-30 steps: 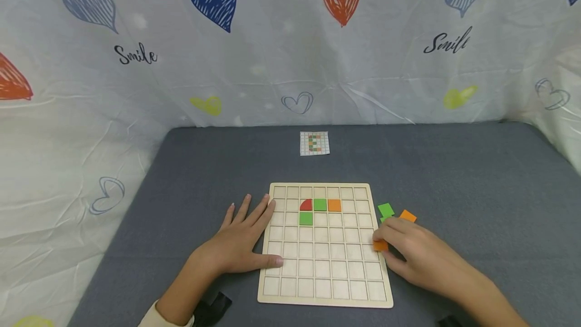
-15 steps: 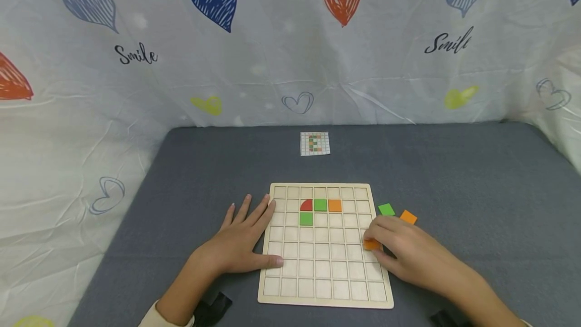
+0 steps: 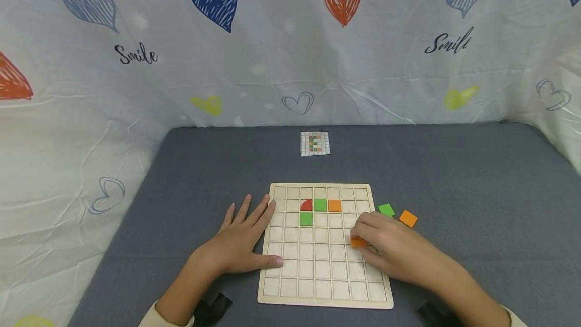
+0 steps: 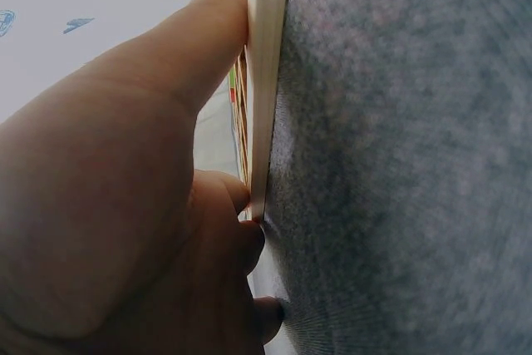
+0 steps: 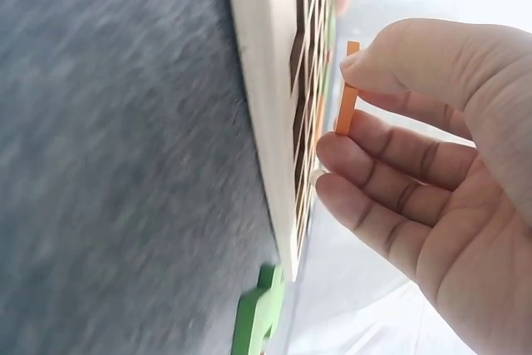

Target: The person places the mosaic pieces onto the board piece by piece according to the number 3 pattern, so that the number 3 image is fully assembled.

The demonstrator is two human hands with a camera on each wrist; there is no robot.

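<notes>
A wooden grid board [image 3: 314,281] lies on the grey table. Set into its upper cells are a red quarter-round tile [image 3: 306,206], a green tile [image 3: 320,205] and an orange tile [image 3: 335,206], with another green tile [image 3: 306,219] below the red one. My left hand [image 3: 240,246] rests spread on the board's left edge, thumb over the rim. My right hand [image 3: 390,243] pinches an orange square tile [image 5: 349,93] between thumb and fingertips, over the right part of the board. In the right wrist view that tile stands edge-on, above the grid.
Beyond the board's right edge lie a loose green tile [image 3: 386,210] and a loose orange tile [image 3: 408,218], close to my right hand. A small printed card [image 3: 315,144] with a coloured grid pattern lies near the far edge. A white curtain [image 3: 272,54] hangs behind the table.
My right hand has moved left from beside the board to over its right columns, carrying the orange tile. My left hand has stayed where it was.
</notes>
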